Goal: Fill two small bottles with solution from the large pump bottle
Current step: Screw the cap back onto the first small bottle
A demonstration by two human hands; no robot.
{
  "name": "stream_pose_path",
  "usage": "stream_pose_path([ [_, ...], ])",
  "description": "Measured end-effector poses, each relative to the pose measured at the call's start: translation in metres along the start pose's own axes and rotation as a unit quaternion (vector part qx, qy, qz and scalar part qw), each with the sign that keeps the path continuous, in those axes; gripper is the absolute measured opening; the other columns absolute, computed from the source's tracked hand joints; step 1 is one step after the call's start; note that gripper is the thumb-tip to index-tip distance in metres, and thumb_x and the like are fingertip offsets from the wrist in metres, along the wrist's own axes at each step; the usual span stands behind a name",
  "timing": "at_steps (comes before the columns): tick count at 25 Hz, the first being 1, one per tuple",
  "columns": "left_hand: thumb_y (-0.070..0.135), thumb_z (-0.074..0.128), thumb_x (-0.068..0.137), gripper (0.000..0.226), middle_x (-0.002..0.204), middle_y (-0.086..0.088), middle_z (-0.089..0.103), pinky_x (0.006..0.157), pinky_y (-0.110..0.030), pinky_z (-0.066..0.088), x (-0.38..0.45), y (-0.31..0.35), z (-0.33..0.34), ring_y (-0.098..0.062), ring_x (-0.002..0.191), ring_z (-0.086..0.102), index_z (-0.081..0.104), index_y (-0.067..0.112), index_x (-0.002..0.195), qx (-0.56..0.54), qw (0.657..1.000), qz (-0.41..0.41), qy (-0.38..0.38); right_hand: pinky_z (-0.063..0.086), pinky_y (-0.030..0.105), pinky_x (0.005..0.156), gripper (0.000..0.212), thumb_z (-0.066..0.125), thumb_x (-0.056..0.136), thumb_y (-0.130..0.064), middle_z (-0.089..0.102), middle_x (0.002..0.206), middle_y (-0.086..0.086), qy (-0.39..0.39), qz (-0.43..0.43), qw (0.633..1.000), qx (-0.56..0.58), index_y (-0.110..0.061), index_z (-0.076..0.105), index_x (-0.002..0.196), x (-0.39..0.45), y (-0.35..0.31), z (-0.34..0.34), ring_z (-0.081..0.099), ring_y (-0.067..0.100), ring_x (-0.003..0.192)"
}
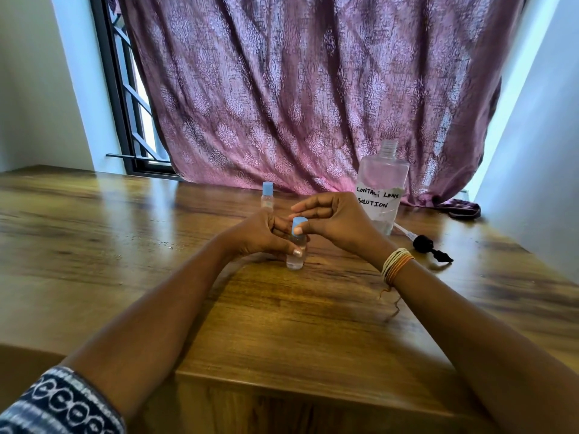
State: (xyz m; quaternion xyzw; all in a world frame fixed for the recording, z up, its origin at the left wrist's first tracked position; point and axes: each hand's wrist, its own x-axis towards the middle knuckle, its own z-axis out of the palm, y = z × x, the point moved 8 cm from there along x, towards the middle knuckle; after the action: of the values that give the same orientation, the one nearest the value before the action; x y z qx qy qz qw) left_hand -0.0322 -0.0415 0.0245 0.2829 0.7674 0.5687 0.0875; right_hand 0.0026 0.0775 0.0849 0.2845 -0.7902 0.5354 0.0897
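A small clear bottle (295, 260) stands upright on the wooden table (313, 308), with clear liquid inside. My left hand (260, 234) grips its body. My right hand (336, 222) pinches its blue cap (299, 222) with thumb and fingers. A second small bottle (267, 197) with a blue cap stands farther back, untouched. The large clear bottle (383, 189), labelled "contact lens solution", stands open at the right with no pump on its neck. Its black pump head (430, 247) with white tube lies on the table beside it.
A purple patterned curtain (313, 89) hangs behind the table and bunches onto its far right. A barred window (131, 104) shows at the left. White walls close both sides. The table's near edge drops away below my arms.
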Motion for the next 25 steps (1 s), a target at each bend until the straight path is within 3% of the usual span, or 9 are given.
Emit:
stream_pose_path([
  [4,-0.003,0.079,0.07,0.029,0.088,0.004,0.078,0.073,-0.016,0.052,-0.001,0.004,-0.001,-0.004,0.082,0.071,0.078,0.021,0.086,0.023,0.999,0.026,0.005,0.058,0.019,0.071,0.036,0.083,0.066,0.002,0.074,0.085,-0.002,0.01,-0.002,1.0,-0.006,-0.005,0.071,0.1,0.0,0.0,0.0,0.073,0.006,0.08],
  [8,0.0,0.081,0.07,0.026,0.088,0.004,0.078,0.076,-0.019,0.054,-0.001,0.001,-0.004,-0.007,0.083,0.071,0.078,0.019,0.087,0.049,0.998,0.019,0.023,0.056,0.029,0.091,0.053,0.076,0.074,0.007,0.066,0.112,0.009,-0.054,0.042,0.997,-0.035,-0.005,0.057,0.122,0.001,0.014,0.008,0.067,0.016,0.1],
  [12,0.015,0.09,0.058,0.031,0.075,0.014,0.076,0.07,-0.016,0.051,-0.002,-0.002,-0.008,0.002,0.07,0.067,0.078,0.026,0.085,0.179,0.983,-0.018,0.024,0.052,0.042,0.091,0.059,0.079,0.075,-0.006,0.065,0.097,0.005,-0.122,0.137,0.976,-0.117,-0.008,0.05,0.127,-0.008,0.041,0.021,0.063,0.018,0.09],
  [15,0.009,0.091,0.057,0.037,0.066,0.014,0.07,0.06,-0.009,0.045,-0.002,-0.002,-0.014,0.007,0.059,0.06,0.076,0.013,0.091,0.215,0.976,-0.025,0.032,0.054,0.038,0.083,0.044,0.083,0.072,-0.021,0.072,0.093,0.007,-0.033,0.113,0.985,-0.13,-0.014,0.064,0.112,-0.008,0.043,0.015,0.065,0.016,0.083],
  [18,0.007,0.088,0.061,0.043,0.074,0.009,0.066,0.061,-0.008,0.044,-0.001,-0.004,-0.027,0.005,0.06,0.056,0.073,0.009,0.101,0.255,0.963,-0.044,0.071,0.055,0.034,0.072,0.027,0.079,0.072,-0.019,0.073,0.08,0.0,0.029,0.089,0.985,-0.148,-0.019,0.071,0.098,-0.004,0.048,0.012,0.064,0.009,0.071],
  [20,0.006,0.084,0.067,0.035,0.073,0.005,0.064,0.062,-0.011,0.043,0.0,-0.004,-0.036,0.003,0.059,0.052,0.074,0.009,0.1,0.274,0.953,-0.043,0.126,0.048,0.022,0.064,0.026,0.076,0.074,-0.02,0.068,0.072,-0.009,0.065,0.091,0.979,-0.172,-0.021,0.07,0.099,0.006,0.056,0.008,0.06,0.002,0.066],
  [22,0.009,0.08,0.074,0.024,0.073,0.003,0.064,0.066,-0.017,0.042,0.0,-0.006,-0.041,0.002,0.06,0.052,0.075,0.01,0.097,0.281,0.944,-0.045,0.168,0.045,0.025,0.062,0.022,0.074,0.075,-0.02,0.062,0.069,-0.006,0.091,0.096,0.97,-0.205,-0.015,0.068,0.096,0.02,0.064,0.004,0.055,0.007,0.064],
  [24,0.012,0.077,0.077,0.02,0.073,0.005,0.064,0.066,-0.019,0.041,0.002,-0.013,-0.045,0.0,0.062,0.053,0.075,0.01,0.096,0.283,0.94,-0.057,0.182,0.043,0.029,0.063,0.011,0.074,0.076,-0.02,0.056,0.065,-0.004,0.11,0.118,0.961,-0.225,-0.017,0.063,0.077,0.034,0.074,-0.001,0.05,0.009,0.061],
  [25,0.012,0.076,0.078,0.018,0.071,0.007,0.064,0.065,-0.018,0.041,0.003,-0.017,-0.048,0.0,0.062,0.053,0.076,0.01,0.096,0.279,0.94,-0.063,0.188,0.04,0.029,0.063,0.022,0.075,0.076,-0.02,0.053,0.063,-0.007,0.122,0.132,0.956,-0.23,-0.023,0.055,0.066,0.041,0.078,-0.004,0.048,0.007,0.06],
])
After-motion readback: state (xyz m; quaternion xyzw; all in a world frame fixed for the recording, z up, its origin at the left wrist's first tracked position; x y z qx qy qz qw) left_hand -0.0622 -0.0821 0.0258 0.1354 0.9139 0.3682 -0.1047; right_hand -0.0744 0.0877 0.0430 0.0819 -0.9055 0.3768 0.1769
